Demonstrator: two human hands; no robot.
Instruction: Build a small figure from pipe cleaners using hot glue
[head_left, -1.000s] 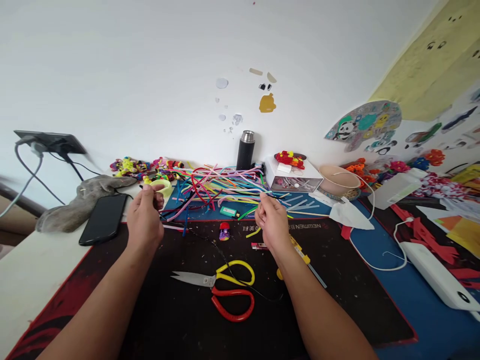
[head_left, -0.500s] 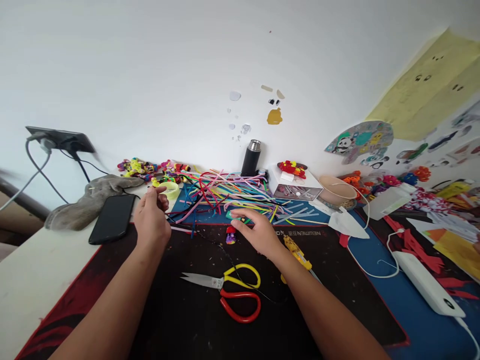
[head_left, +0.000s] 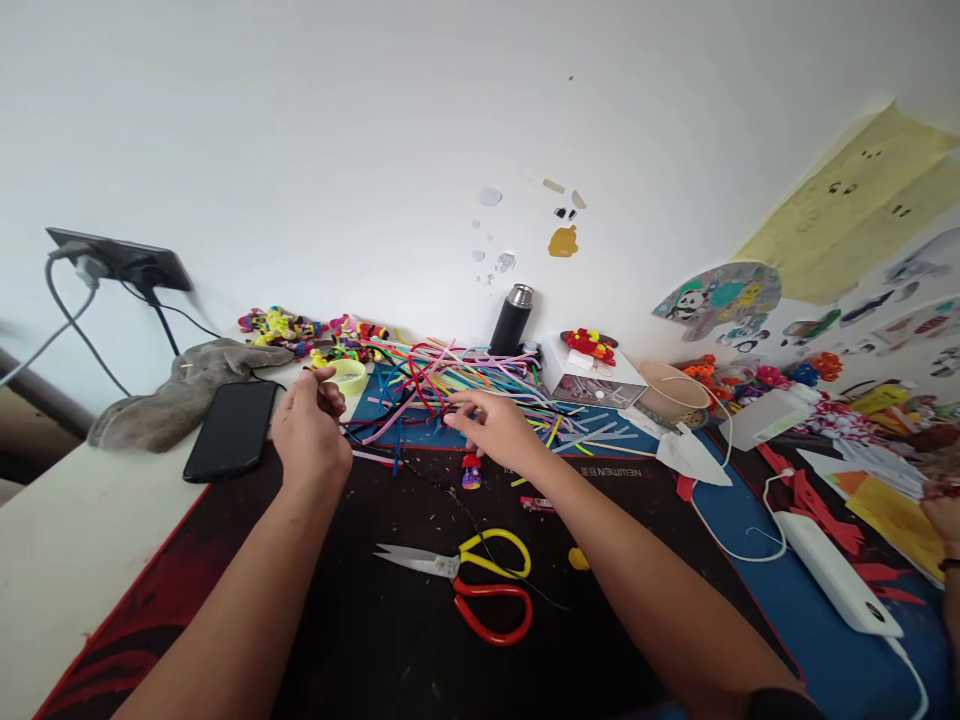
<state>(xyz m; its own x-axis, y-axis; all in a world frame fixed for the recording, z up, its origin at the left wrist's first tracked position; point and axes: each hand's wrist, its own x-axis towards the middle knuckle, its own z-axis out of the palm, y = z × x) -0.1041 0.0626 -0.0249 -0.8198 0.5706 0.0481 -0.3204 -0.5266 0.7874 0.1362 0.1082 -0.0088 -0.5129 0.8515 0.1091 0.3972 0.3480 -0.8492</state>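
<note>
My left hand (head_left: 311,425) is raised left of the pile of pipe cleaners (head_left: 450,375), its fingers curled together. A small dark tip shows at its fingertips; I cannot make out what it is. My right hand (head_left: 491,430) reaches over the pile's near edge with fingers stretched out, thumb and forefinger apart. Just below it lies a small red and purple figure (head_left: 471,472). Scissors (head_left: 450,567) with one yellow and one red handle rest on the black mat (head_left: 360,630). A thin black strand (head_left: 457,500) runs from near my left hand across the mat and the scissors.
At left lie a phone (head_left: 231,430) and a grey plush toy (head_left: 180,390). A yellow-green cup (head_left: 349,377), a black flask (head_left: 512,320) and a white drawer box (head_left: 600,385) stand behind. A white power bank (head_left: 836,575) lies right. Another person's hand (head_left: 945,515) shows at the right edge.
My right hand has moved slightly left and farther over the pile. The yellow tool beside my right forearm is now mostly hidden, and a small red object shows there. The view has shifted slightly.
</note>
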